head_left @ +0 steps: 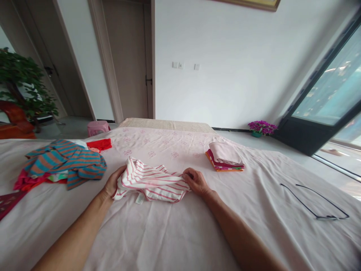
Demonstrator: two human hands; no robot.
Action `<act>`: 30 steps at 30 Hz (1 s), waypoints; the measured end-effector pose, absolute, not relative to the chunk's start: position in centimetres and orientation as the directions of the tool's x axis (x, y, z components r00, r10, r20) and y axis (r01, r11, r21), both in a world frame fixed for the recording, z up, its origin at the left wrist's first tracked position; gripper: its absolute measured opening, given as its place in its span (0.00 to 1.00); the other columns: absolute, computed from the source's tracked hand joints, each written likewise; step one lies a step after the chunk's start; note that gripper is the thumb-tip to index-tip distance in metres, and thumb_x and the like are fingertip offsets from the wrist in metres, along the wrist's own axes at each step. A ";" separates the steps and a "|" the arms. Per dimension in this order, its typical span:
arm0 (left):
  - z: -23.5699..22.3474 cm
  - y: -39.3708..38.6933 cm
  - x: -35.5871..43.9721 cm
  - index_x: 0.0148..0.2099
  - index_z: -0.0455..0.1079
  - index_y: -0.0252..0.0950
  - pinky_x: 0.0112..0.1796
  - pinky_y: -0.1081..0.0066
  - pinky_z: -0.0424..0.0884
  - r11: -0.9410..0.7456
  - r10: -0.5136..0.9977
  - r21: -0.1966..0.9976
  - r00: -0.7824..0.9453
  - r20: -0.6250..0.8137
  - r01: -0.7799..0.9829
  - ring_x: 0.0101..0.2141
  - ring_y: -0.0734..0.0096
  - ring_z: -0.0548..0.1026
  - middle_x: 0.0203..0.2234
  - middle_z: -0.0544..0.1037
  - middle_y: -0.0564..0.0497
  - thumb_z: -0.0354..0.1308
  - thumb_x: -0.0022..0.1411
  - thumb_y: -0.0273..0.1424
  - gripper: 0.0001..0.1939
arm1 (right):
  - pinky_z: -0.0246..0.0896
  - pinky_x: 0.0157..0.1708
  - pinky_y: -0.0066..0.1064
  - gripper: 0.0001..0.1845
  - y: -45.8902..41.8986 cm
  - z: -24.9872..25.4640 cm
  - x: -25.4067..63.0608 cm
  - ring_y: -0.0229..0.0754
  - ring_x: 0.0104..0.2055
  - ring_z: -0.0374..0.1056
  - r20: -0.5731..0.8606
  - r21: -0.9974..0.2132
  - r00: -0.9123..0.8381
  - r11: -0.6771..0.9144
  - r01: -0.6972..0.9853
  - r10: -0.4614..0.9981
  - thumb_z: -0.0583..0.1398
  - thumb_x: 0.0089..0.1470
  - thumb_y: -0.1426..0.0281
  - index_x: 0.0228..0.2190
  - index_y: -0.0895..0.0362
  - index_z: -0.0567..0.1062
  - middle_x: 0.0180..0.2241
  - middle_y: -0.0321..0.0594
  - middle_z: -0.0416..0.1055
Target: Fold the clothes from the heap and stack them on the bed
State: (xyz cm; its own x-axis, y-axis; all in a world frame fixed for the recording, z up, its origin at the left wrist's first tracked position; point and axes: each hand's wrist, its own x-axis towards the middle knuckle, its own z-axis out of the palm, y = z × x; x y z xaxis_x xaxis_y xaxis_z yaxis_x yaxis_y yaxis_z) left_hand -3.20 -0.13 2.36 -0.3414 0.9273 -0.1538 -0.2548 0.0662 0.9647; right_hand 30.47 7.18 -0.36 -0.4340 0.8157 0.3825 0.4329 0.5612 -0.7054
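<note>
A white garment with red stripes (153, 182) lies bunched and partly folded in front of me, a small white label showing at its lower edge. My left hand (114, 182) grips its left end, with the fingers partly hidden behind the cloth. At the right end, my right hand (196, 181) pinches the fabric between thumb and curled fingers. To the right sits a folded stack of clothes (225, 156), pale pink on top with magenta and orange below. On the left is a loose heap with a blue-and-orange striped garment (67, 160) uppermost.
Everything rests on a pale pink bedsheet (158, 241). Eyeglasses (324, 214) lie at the right. Beyond the bed stand a pink stool (98, 128) and a pot of purple flowers (261, 128). A leafy plant (25, 82) is at the far left.
</note>
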 end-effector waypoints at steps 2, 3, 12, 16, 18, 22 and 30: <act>2.7 -0.9 -2.6 0.41 0.74 0.31 0.50 0.55 0.72 0.173 0.957 0.926 -0.166 -0.239 -0.335 0.46 0.51 0.77 0.35 0.81 0.43 0.57 0.56 0.38 0.16 | 0.56 0.29 0.26 0.13 7.5 -0.6 30.7 0.36 0.27 0.61 0.377 -0.797 -0.368 0.500 0.339 0.850 0.57 0.57 0.61 0.30 0.57 0.72 0.25 0.34 0.68; 2.7 -1.3 -2.3 0.43 0.73 0.31 0.51 0.54 0.71 0.225 0.961 0.906 -0.071 -0.267 -0.359 0.47 0.51 0.77 0.37 0.81 0.42 0.57 0.57 0.39 0.17 | 0.56 0.27 0.26 0.14 7.7 -0.7 30.7 0.35 0.27 0.60 0.365 -0.837 -0.344 0.467 0.286 0.865 0.57 0.57 0.59 0.30 0.57 0.71 0.25 0.34 0.67; 0.8 -1.7 -2.9 0.51 0.71 0.33 0.55 0.54 0.67 0.297 0.953 0.920 0.133 -0.271 -0.256 0.52 0.51 0.74 0.45 0.79 0.40 0.59 0.55 0.49 0.29 | 0.51 0.21 0.24 0.18 8.6 -0.7 30.6 0.31 0.19 0.55 0.154 -0.976 -0.167 0.124 -0.180 0.974 0.67 0.44 0.59 0.32 0.56 0.70 0.20 0.28 0.64; 1.5 -1.9 -3.2 0.55 0.69 0.36 0.56 0.55 0.64 0.219 0.968 0.957 0.164 -0.190 -0.188 0.55 0.50 0.70 0.48 0.78 0.42 0.63 0.51 0.47 0.32 | 0.55 0.23 0.25 0.17 8.4 0.3 31.9 0.33 0.21 0.61 -0.060 -0.983 -0.465 -0.133 -0.127 0.883 0.68 0.39 0.62 0.31 0.58 0.73 0.22 0.33 0.69; 2.5 -2.3 -2.7 0.56 0.68 0.38 0.56 0.55 0.64 0.209 0.946 0.965 0.282 -0.159 -0.157 0.56 0.49 0.69 0.50 0.77 0.43 0.64 0.50 0.44 0.32 | 0.54 0.23 0.25 0.17 8.2 0.7 32.3 0.34 0.21 0.62 -0.146 -0.981 -0.588 -0.194 -0.020 0.796 0.67 0.42 0.60 0.31 0.59 0.75 0.22 0.35 0.70; 4.3 -2.6 -1.1 0.59 0.66 0.39 0.57 0.54 0.61 0.132 0.901 0.990 0.421 -0.101 -0.047 0.59 0.49 0.65 0.53 0.75 0.45 0.63 0.50 0.40 0.33 | 0.49 0.21 0.23 0.19 7.9 0.4 31.5 0.31 0.19 0.57 -0.076 -0.997 -0.484 -0.081 0.011 0.872 0.63 0.49 0.56 0.32 0.60 0.76 0.19 0.32 0.66; 3.8 -3.3 3.4 0.65 0.59 0.41 0.63 0.58 0.46 -0.034 0.786 0.993 0.617 -0.044 0.114 0.65 0.56 0.54 0.65 0.60 0.48 0.59 0.53 0.31 0.36 | 0.60 0.32 0.28 0.11 7.9 -0.1 30.1 0.37 0.30 0.65 0.399 -0.844 -0.188 0.440 0.307 0.897 0.62 0.45 0.68 0.34 0.57 0.78 0.30 0.38 0.72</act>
